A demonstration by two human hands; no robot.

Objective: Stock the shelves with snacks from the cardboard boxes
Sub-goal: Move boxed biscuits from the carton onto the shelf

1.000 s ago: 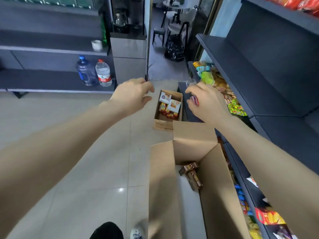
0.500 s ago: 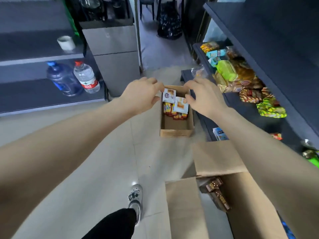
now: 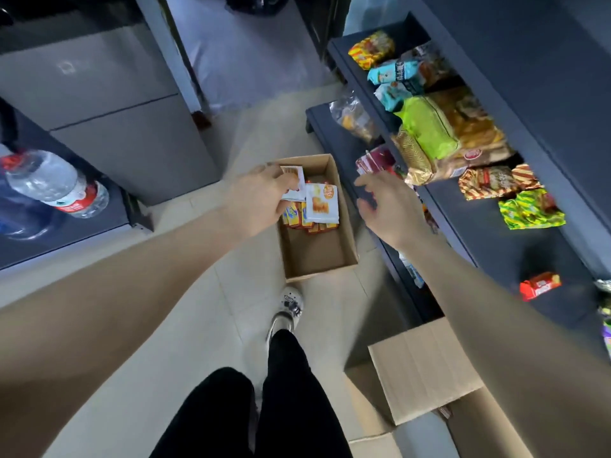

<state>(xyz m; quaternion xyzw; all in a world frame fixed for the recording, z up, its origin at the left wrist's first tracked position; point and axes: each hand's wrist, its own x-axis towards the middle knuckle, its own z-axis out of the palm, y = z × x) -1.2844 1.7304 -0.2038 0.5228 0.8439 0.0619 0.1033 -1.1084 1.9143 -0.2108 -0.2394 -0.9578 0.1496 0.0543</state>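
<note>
The left hand (image 3: 261, 198) reaches into the far left corner of the small box (image 3: 317, 256), fingers curled on a white packet (image 3: 299, 180); the hand hides the fingertips. The right hand (image 3: 393, 206) hovers right of the box, fingers spread, holding nothing, slightly blurred. At the box's far end lie other packets (image 3: 322, 203). A large box (image 3: 426, 368), near right, is cut off by the frame. A stocked shelf (image 3: 515, 256) stands right; a shoe (image 3: 289, 304) just below; a bottle (image 3: 56, 186) well left.

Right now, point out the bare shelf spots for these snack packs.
Best patch: the bare shelf between the green pack and the red pack. The far end is crowded with bread bags and teal packs. The small box is bare in its near half.
</note>
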